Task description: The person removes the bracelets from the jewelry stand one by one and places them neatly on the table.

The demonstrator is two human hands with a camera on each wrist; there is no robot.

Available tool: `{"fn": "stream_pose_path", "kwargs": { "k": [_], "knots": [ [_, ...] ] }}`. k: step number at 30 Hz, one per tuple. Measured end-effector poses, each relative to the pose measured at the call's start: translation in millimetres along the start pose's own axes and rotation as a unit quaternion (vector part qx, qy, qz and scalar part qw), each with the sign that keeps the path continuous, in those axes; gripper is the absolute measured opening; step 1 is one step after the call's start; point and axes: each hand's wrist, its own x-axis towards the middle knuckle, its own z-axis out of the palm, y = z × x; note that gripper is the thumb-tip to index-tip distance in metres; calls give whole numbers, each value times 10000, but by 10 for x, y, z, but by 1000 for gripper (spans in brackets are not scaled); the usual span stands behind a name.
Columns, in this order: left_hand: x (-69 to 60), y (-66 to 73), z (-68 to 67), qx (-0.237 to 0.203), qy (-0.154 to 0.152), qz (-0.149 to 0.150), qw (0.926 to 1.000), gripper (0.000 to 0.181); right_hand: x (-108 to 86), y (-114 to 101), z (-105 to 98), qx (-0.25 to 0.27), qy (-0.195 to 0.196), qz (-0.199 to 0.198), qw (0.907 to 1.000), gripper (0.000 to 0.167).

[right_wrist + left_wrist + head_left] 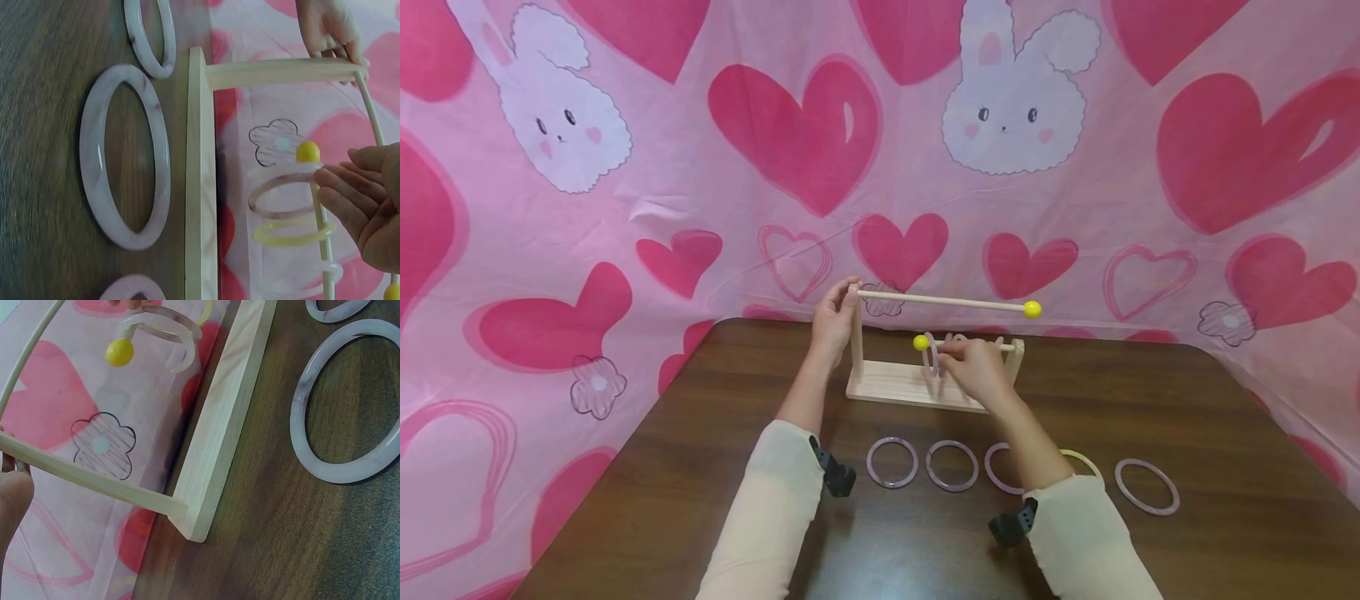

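My left hand point(832, 323) grips the top of the left post of a wooden bangle stand point(887, 381), its fingers on both sides of the post. My right hand point(369, 200) is at the lower rod, fingers mostly straight and thumb apart, fingertips touching or very close to the front bangle point(929, 357). On that rod, in the right wrist view, hang several bangles, among them a brownish one point(281, 214) and a yellow one point(294, 234). A yellow ball point(921, 342) caps the rod's end. The upper rod point(940, 299) carries no bangle and ends in another yellow ball point(1033, 310).
A row of bangles lies on the dark wooden table point(700, 500) in front of the stand: pale purple ones point(892, 486), a yellow one point(1084, 460) partly behind my right forearm, and one at the right end point(1147, 508). A pink heart-patterned cloth point(685, 167) hangs behind.
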Motion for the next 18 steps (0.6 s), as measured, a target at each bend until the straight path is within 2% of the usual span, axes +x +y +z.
{"fn": "stream_pose_path", "kwargs": {
  "k": [5, 13, 18],
  "knots": [
    [-1, -2, 0, -5, -11, -9, 10000, 32, 18, -57, 51, -163, 60, 274, 9995, 19],
    [11, -18, -6, -37, -61, 36, 10000, 32, 34, -47, 206, -824, 184, 453, 9954, 12],
    [6, -5, -6, -16, -49, 49, 10000, 31, 50, -47, 271, -747, 178, 634, 9950, 15]
  ]
}}
